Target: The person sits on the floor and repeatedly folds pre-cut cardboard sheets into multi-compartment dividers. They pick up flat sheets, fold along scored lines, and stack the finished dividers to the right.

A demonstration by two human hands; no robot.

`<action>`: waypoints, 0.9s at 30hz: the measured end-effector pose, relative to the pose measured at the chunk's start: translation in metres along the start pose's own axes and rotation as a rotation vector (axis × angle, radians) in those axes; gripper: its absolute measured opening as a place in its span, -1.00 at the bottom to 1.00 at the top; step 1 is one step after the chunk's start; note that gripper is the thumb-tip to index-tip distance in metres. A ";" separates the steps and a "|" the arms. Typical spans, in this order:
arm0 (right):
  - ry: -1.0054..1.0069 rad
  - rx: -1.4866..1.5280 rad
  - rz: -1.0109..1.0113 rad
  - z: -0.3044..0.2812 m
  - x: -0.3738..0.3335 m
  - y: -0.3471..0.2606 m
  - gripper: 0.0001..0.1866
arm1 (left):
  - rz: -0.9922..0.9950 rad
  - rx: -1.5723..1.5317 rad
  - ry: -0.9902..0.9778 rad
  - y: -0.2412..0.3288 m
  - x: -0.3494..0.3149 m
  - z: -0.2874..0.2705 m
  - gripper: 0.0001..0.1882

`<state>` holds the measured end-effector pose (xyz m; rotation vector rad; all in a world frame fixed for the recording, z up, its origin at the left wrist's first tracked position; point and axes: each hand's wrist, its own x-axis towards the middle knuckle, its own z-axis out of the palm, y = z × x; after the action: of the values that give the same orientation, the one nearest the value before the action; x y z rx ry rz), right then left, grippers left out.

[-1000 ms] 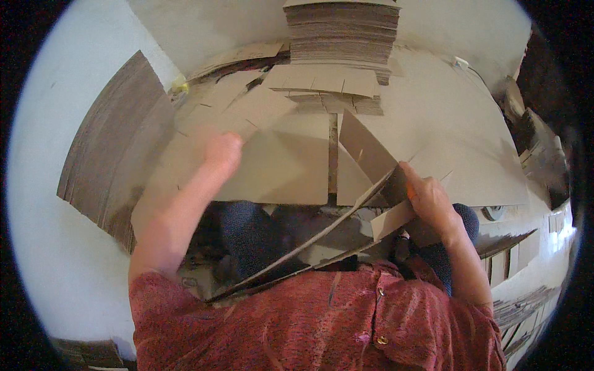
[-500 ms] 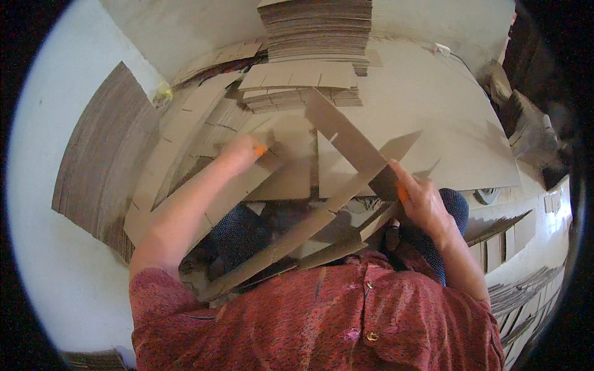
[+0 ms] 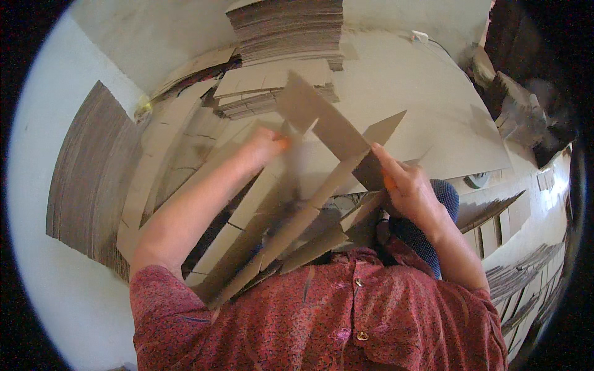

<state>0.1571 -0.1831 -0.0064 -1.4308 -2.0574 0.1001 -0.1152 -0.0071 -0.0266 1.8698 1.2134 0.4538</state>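
My right hand (image 3: 408, 188) grips several slotted cardboard strips set crosswise into one another. One crossing strip (image 3: 337, 133) slants up toward the back, and a long one (image 3: 291, 232) runs down toward my shirt. My left hand (image 3: 267, 147) is closed at the far end of another slotted cardboard strip (image 3: 250, 213), which slopes down toward my left side; motion blurs its fingers and the strip's far end. Something orange shows at the fingers of both hands. The two hands are apart, with the crossing strip between them.
Slotted strips (image 3: 158, 148) lie in rows at the left, beside a tall curved cardboard stack (image 3: 90, 179). Toward the back are a low pile (image 3: 272, 80) and a high stack (image 3: 284, 31). A large cardboard sheet (image 3: 427, 105) covers the surface. Assembled dividers (image 3: 498, 229) stand at the right.
My left hand has moved slightly right, and the strip under it has swung up off the left rows toward the held strips. My right hand still grips the crossed strips.
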 end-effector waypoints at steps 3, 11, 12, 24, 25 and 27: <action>-0.010 0.028 0.074 0.000 0.001 0.006 -0.41 | -0.126 0.283 -0.016 0.052 -0.013 0.005 -0.71; 0.023 -0.032 0.046 -0.001 0.007 0.010 -0.38 | -0.096 0.060 0.072 0.016 0.010 0.020 -0.72; 0.032 -0.033 0.047 0.000 0.006 0.013 -0.38 | -0.111 -0.022 0.084 0.020 0.009 0.025 -0.70; -0.053 -0.010 0.081 -0.006 0.003 0.017 -0.43 | -0.030 0.228 0.027 0.043 0.000 0.044 -0.75; -0.067 -0.019 0.066 -0.006 0.003 0.017 -0.43 | 0.070 0.427 0.014 0.045 -0.003 0.048 -0.76; -0.088 -0.035 0.085 -0.006 0.004 0.017 -0.42 | 0.273 0.822 -0.010 0.050 -0.009 0.062 -0.78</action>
<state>0.1738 -0.1747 -0.0065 -1.5612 -2.0776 0.1658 -0.0492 -0.0522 -0.0212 2.7475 1.2419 0.0709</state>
